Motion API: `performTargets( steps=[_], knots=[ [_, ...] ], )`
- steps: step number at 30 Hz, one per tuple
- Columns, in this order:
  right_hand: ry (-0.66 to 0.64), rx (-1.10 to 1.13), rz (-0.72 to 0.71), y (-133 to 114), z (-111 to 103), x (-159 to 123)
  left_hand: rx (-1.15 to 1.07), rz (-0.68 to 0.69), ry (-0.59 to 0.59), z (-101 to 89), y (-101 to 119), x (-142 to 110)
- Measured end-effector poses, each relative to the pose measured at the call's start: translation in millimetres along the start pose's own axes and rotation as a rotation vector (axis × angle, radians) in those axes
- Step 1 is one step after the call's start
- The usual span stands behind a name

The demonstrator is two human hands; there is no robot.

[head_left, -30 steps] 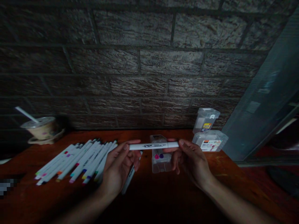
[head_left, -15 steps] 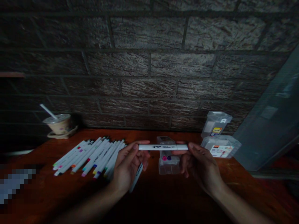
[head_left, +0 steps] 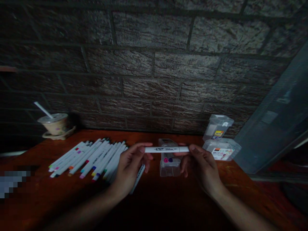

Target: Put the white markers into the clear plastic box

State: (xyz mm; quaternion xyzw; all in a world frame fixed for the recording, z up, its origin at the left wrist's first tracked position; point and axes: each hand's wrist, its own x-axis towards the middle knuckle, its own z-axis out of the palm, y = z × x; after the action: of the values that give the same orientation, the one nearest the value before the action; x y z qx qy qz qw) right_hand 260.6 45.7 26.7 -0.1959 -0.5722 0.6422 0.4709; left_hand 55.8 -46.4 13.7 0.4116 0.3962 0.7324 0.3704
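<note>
I hold a white marker level between both hands, above a reddish wooden table. My left hand pinches its left end, and a second white marker sticks out below that hand's fingers. My right hand pinches the right end. Just behind and below the held marker stands a small clear plastic box with two markers in it, their pink and purple caps showing.
Several white markers with coloured caps lie fanned on the table to the left. A drink cup with a straw stands at the back left. Two clear plastic boxes sit at the back right against the brick wall. A grey panel leans at the right.
The view has shifted slightly. Both hands keep the marker level in much the same pose.
</note>
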Motion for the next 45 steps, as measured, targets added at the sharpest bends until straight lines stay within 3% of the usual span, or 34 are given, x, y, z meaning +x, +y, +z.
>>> performTargets(
  steps=[13, 45],
  knots=[
    [0.005, -0.158, -0.081, 2.8, -1.1, -0.5, 0.265, 0.004, -0.002, 5.4, 8.4, -0.2],
    [-0.032, -0.218, -0.033, 0.4, 2.0, -2.8, 0.299, -0.003, 0.006, 6.7, 8.6, -1.1]
  ],
)
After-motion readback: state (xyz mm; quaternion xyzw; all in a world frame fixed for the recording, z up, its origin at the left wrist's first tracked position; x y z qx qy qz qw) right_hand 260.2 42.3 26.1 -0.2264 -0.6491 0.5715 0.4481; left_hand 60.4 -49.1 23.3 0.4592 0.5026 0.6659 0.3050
